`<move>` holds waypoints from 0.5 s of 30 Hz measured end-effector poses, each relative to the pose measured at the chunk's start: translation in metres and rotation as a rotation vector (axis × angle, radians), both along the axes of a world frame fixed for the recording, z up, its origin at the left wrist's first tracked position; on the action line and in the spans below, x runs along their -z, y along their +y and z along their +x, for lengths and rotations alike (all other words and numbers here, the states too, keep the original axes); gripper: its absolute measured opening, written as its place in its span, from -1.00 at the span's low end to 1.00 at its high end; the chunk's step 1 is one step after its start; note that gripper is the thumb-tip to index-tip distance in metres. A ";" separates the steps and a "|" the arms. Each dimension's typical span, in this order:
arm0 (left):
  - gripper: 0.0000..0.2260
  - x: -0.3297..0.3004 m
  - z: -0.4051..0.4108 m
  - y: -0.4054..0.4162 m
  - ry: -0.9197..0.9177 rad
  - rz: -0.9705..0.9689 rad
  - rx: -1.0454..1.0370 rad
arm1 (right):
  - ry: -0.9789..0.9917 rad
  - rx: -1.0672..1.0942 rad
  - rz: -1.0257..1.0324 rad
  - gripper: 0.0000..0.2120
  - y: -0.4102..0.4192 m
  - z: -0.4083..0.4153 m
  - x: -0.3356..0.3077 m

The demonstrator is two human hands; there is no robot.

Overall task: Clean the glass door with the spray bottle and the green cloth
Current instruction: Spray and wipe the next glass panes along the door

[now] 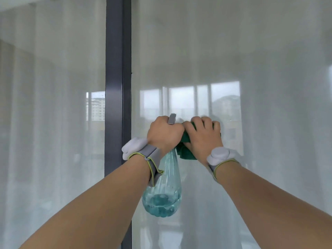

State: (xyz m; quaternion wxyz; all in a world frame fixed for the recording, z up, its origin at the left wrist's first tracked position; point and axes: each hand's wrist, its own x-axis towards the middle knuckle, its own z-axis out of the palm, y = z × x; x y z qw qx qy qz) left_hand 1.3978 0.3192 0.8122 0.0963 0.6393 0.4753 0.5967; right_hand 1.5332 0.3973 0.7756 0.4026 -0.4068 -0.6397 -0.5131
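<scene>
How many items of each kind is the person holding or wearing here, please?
Clear plastic spray bottle with bluish liquid, gripped by the left hand: 1
Green cloth, under the right hand against the glass door: 1
Grey wristbands with white pods: 2
Total: 4

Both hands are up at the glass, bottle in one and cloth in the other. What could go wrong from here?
1. The left hand holds the bottle right against the right hand; a squeeze might spray that hand or the cloth rather than the glass.
2. The cloth is bunched, part hanging loose, so wiping may streak.
3. The bottle hangs beside the frame and could knock it.
</scene>
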 end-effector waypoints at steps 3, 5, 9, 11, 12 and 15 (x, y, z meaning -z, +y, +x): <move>-0.72 -0.009 -0.002 -0.002 -0.034 0.039 -0.019 | 0.077 0.013 0.018 -0.61 0.001 -0.003 -0.006; -0.73 -0.008 -0.004 0.001 -0.044 0.014 -0.033 | 0.157 -0.014 0.036 -0.62 0.001 -0.008 0.007; -0.76 0.007 0.000 0.006 -0.008 -0.050 -0.082 | 0.133 0.006 0.044 -0.62 0.001 -0.004 0.032; -0.75 0.011 0.002 0.006 0.013 -0.062 -0.092 | 0.096 -0.003 0.047 -0.63 0.001 0.000 0.032; -0.75 0.011 0.003 0.006 0.022 -0.062 -0.093 | 0.069 -0.004 0.041 -0.63 0.001 0.001 0.029; -0.76 0.001 0.004 0.002 0.019 -0.038 -0.101 | 0.012 0.030 0.041 -0.62 0.003 0.005 0.006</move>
